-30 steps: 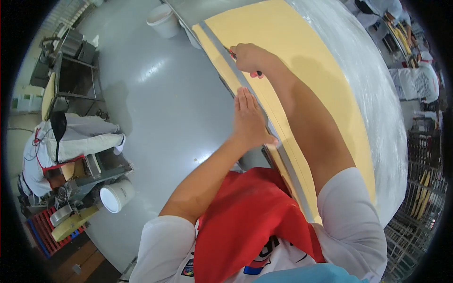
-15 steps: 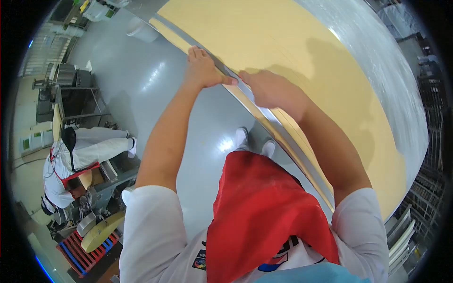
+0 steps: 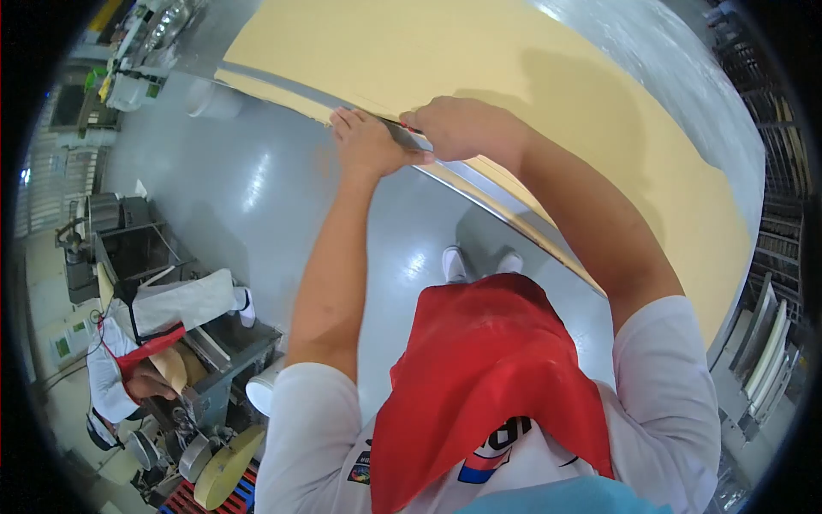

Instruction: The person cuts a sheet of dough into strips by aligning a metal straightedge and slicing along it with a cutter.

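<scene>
A broad sheet of pale yellow dough (image 3: 342,43) covers much of the worktable, and a long metal straightedge (image 3: 295,88) lies along its near edge. My left hand (image 3: 368,146) presses on the straightedge, fingers stretched out and thumb spread toward the right. Just beyond that thumb, my right hand (image 3: 467,128) is closed around what looks like a slim knife (image 3: 409,128) with a red part, held against the straightedge's far side. Most of the knife is hidden by the fingers. A narrow dough strip (image 3: 565,254) shows on the near side of the straightedge.
Clear film (image 3: 676,77) covers the table's far side. A co-worker (image 3: 163,343) bends over a metal bench at the left. A white bucket (image 3: 212,100) stands on the grey floor (image 3: 282,214). Racks (image 3: 775,180) and upright trays (image 3: 766,351) are at the right.
My right hand has slid with the knife along the straightedge, away from me and nearer my left hand. My left hand stays pressed down. The head view has turned somewhat.
</scene>
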The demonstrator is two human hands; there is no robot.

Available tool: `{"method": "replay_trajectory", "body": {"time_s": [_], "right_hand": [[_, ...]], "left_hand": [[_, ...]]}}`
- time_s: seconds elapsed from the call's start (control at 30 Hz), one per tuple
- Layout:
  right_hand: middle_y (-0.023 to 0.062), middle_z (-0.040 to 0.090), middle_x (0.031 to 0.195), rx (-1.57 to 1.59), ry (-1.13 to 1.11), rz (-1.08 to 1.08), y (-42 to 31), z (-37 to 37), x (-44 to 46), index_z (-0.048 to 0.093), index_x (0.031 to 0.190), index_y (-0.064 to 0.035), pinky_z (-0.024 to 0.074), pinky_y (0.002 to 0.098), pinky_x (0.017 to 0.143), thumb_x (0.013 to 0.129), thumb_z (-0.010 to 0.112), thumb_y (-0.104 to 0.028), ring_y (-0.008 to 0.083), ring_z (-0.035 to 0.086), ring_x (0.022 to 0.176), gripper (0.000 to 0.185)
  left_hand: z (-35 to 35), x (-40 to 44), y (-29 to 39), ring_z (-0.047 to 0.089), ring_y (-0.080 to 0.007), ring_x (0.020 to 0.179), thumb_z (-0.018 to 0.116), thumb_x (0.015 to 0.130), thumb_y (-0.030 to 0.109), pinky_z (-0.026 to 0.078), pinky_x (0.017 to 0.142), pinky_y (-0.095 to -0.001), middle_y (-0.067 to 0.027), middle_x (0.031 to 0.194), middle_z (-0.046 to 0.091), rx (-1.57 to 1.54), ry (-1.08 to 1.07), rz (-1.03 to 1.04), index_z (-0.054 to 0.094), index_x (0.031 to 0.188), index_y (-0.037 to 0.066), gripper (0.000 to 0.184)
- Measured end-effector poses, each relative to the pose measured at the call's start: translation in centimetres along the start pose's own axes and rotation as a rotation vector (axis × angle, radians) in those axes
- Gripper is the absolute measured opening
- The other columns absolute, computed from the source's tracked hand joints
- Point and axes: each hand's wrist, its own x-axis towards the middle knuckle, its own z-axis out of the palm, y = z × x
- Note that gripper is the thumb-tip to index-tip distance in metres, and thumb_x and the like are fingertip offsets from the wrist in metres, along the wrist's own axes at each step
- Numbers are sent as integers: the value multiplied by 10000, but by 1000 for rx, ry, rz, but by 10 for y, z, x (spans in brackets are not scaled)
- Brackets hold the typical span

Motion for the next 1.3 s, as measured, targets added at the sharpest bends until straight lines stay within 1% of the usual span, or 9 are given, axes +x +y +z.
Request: {"method": "replay_trajectory", "body": {"time_s": [0.23,0.3,0.43,0.5,0.83,0.9,1.07,1.13,1.3], "right_hand": [[217,725,1072,97,-105,110,10,15,-98,597,1335,-65,574,514,803,828,640,-37,407,700,1045,509],[226,712,1104,99,-372,305,4,-3,-147,524,1424,-78,568,517,822,832,621,-10,411,686,1082,603],[226,707,1097,96,-308,328,17,12,-204,522,1433,-66,568,518,834,847,622,-14,413,689,1073,597],[241,698,1104,70,-125,196,29,27,-205,472,1538,-154,559,488,838,833,598,27,417,687,1057,739],[213,694,1134,164,-134,197,51,35,-286,484,1522,-157,562,495,845,909,597,-20,401,681,1072,638],[207,699,1106,129,-241,272,51,32,-324,588,1336,-52,580,515,820,904,630,-53,391,701,1037,435],[206,701,1071,93,-53,176,60,51,-341,552,1411,-109,569,513,810,896,611,-33,397,697,1024,523],[200,706,1051,88,-79,167,66,53,-338,511,1493,-165,564,511,807,894,596,-13,399,693,1019,624],[199,698,1038,106,-141,195,66,43,-389,586,1346,-87,571,507,807,864,641,-12,391,700,998,491]], "left_hand": [[-13,4,21,176,-528,1544,888,550,734,140,1276,-515,-388,1603,305,44,-199,-23,425,1461,-198,1383],[-8,6,18,182,-521,1545,879,554,743,137,1276,-514,-381,1599,321,57,-194,-24,438,1457,-191,1372],[-14,16,17,199,-498,1543,883,510,770,161,1273,-494,-377,1565,375,70,-212,-77,402,1456,-212,1446],[3,6,23,204,-501,1541,883,522,764,146,1276,-503,-374,1576,363,98,-199,-48,427,1454,-198,1415],[5,-44,110,169,-518,1548,911,499,746,123,1283,-498,-378,1564,379,136,-238,-50,424,1446,-209,1430],[4,-40,108,183,-516,1543,913,502,741,124,1282,-497,-380,1562,381,115,-238,-60,424,1440,-214,1426],[14,-69,134,222,-524,1523,916,509,734,142,1268,-512,-378,1569,375,28,-343,-11,419,1432,-229,1424],[52,-98,159,429,-499,1403,885,483,782,307,1202,-524,-350,1398,569,137,16,34,614,1323,-140,1277],[28,-115,189,458,-490,1377,887,500,766,325,1185,-516,-326,1391,587,131,-131,37,629,1308,-132,1235]]}}
